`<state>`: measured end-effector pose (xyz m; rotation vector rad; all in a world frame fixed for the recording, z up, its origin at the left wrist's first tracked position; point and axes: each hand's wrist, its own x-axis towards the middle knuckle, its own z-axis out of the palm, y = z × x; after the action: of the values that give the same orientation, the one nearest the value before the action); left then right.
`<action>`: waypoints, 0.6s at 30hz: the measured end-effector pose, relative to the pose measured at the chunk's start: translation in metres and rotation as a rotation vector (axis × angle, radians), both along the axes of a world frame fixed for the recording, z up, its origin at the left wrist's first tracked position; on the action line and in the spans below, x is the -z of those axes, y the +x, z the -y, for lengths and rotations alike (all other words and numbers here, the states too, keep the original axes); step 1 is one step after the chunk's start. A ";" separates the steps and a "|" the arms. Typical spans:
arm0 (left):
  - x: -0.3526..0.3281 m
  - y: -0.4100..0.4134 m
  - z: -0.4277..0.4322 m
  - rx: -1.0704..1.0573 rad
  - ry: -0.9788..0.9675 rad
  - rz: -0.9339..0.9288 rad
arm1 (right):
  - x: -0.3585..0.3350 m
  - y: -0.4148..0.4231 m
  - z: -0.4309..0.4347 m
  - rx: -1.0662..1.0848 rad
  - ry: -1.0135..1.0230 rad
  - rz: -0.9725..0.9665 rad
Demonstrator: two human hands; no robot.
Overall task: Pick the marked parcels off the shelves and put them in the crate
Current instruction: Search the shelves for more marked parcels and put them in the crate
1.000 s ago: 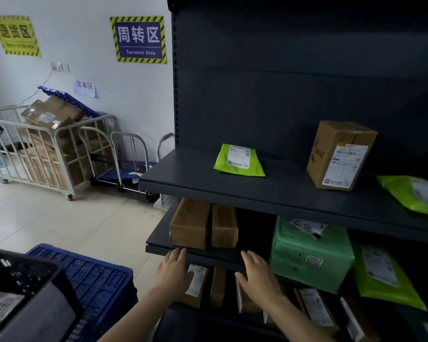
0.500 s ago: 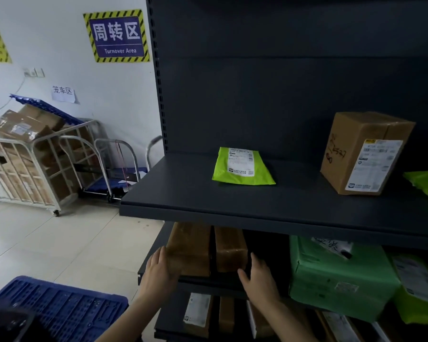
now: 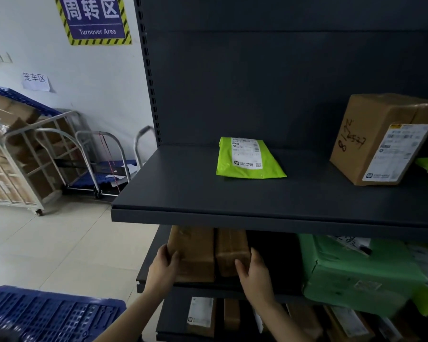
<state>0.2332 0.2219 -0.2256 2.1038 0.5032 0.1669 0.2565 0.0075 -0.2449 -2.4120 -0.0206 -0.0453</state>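
Note:
Two brown taped parcels lie side by side on the middle shelf (image 3: 143, 283): a wider left parcel (image 3: 195, 253) and a narrower right parcel (image 3: 231, 250). My left hand (image 3: 164, 264) presses against the outer left side of the left parcel, thumb on its front. My right hand (image 3: 253, 270) clasps the right side and front corner of the right parcel. Both parcels rest on the shelf, squeezed between my hands. The blue crate (image 3: 47, 314) sits on the floor at the lower left.
The upper shelf (image 3: 183, 213) carries a lime-green mailer bag (image 3: 247, 160) and a cardboard box (image 3: 383, 139) with a label. A large green parcel (image 3: 356, 275) sits right of my hands. More parcels fill the bottom shelf. A metal roll cage (image 3: 17, 164) of boxes and a trolley stand at the left wall.
My hands rose from the lower shelf edge and closed onto the outer sides of the two brown parcels. The view moved closer and tilted up.

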 end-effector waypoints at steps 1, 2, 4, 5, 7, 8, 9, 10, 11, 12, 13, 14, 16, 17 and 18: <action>-0.001 -0.004 0.000 0.002 -0.018 -0.003 | -0.001 -0.004 0.000 0.005 0.012 0.009; -0.001 -0.009 0.001 0.012 -0.037 -0.004 | -0.001 -0.010 0.000 0.010 0.031 0.014; 0.000 -0.021 0.002 0.039 -0.064 0.001 | 0.000 -0.023 0.002 0.027 0.080 0.021; 0.000 -0.028 0.002 0.046 -0.075 0.006 | 0.000 -0.031 0.004 0.030 0.104 0.033; 0.002 -0.041 0.002 0.047 -0.097 0.011 | 0.001 -0.047 0.007 0.032 0.135 0.063; 0.003 -0.047 0.003 0.047 -0.105 0.010 | 0.001 -0.053 0.009 0.033 0.138 0.067; 0.003 -0.052 0.004 0.048 -0.109 0.005 | 0.000 -0.059 0.011 0.033 0.137 0.064; 0.002 -0.055 0.005 0.050 -0.106 -0.002 | -0.001 -0.062 0.012 0.030 0.135 0.056; 0.001 -0.058 0.006 0.049 -0.093 -0.009 | -0.003 -0.064 0.013 0.025 0.134 0.044; -0.002 -0.059 0.008 0.046 -0.063 -0.018 | -0.006 -0.066 0.014 0.020 0.133 0.027; -0.005 -0.059 0.009 0.044 -0.014 -0.033 | -0.009 -0.066 0.014 0.018 0.128 0.014; -0.009 -0.059 0.011 0.043 0.046 -0.057 | -0.013 -0.066 0.014 0.020 0.114 0.007; -0.019 -0.058 0.020 0.063 0.192 -0.126 | -0.021 -0.063 0.010 0.033 0.065 0.010; -0.023 -0.057 0.025 0.083 0.286 -0.176 | -0.026 -0.061 0.006 0.041 0.022 0.003; -0.027 -0.055 0.031 0.104 0.381 -0.232 | -0.030 -0.059 0.001 0.050 -0.034 -0.011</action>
<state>0.1783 0.1906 -0.1988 2.5342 0.5284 -0.0479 0.1971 0.0068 -0.2150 -2.4461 0.0442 -0.0553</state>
